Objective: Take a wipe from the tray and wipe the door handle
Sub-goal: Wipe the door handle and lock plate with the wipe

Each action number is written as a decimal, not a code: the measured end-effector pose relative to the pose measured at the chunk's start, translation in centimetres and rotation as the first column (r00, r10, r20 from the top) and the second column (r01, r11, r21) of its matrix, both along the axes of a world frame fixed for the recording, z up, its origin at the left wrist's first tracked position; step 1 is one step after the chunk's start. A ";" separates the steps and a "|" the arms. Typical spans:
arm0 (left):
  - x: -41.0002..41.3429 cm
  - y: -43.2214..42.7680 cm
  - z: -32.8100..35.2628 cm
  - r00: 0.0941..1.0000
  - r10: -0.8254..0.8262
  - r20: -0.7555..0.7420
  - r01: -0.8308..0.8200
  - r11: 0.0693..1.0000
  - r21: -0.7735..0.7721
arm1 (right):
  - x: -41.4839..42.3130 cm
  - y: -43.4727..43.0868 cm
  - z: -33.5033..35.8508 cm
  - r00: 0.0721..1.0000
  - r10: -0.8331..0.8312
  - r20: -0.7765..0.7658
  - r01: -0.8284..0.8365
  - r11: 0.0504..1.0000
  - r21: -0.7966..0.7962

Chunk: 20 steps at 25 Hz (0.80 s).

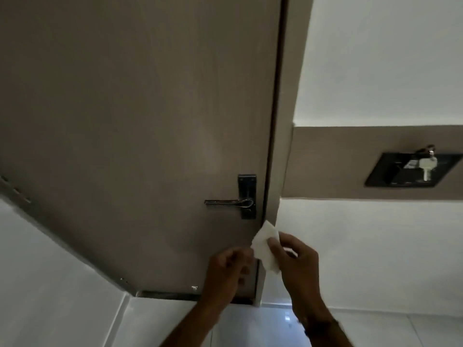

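A white wipe (265,249) is held in front of the lower part of the grey-brown door (140,121). My right hand (295,259) pinches its right edge. My left hand (229,266) has curled fingers at the wipe's left edge and appears to grip it. The metal lever door handle (229,202) on its dark backplate sits above both hands, apart from the wipe. The door is closed against its frame.
A black tray (385,180) sits on a brown ledge (325,161) at the right, with a key and small items in it. White wall lies right of the frame. Pale floor tiles (250,326) show below. Another white wall stands at the left.
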State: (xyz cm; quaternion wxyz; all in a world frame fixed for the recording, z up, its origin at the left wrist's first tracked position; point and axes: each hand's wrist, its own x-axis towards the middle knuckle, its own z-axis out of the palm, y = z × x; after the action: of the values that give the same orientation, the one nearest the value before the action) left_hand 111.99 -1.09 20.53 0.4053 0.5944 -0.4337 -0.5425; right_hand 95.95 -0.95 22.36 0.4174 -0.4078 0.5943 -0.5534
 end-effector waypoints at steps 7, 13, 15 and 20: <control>8.6 -10.4 6.8 0.796 0.467 0.385 -0.155 0.772 -0.616 | 4.7 -10.0 3.6 0.648 -0.283 -0.707 0.018 0.934 -0.357; 12.7 -18.5 12.0 0.456 0.703 0.547 0.145 0.547 -0.824 | 6.9 -12.7 0.8 0.580 0.007 -0.815 -0.082 0.995 -0.049; 13.8 -20.6 11.8 0.356 0.779 0.517 0.255 0.451 -0.855 | 7.1 -12.4 0.6 0.617 0.031 -0.786 -0.114 0.992 -0.050; 16.0 -24.3 9.5 0.328 0.850 0.412 0.380 0.280 -0.882 | 8.1 -12.0 0.7 0.442 0.104 -0.891 -0.185 0.983 0.023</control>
State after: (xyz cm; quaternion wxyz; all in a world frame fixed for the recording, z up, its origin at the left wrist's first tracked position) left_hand 128.02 -25.41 30.05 0.4469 0.5015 -0.6626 0.3313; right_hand 104.08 -12.95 23.03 0.0755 -0.7011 0.6657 -0.2441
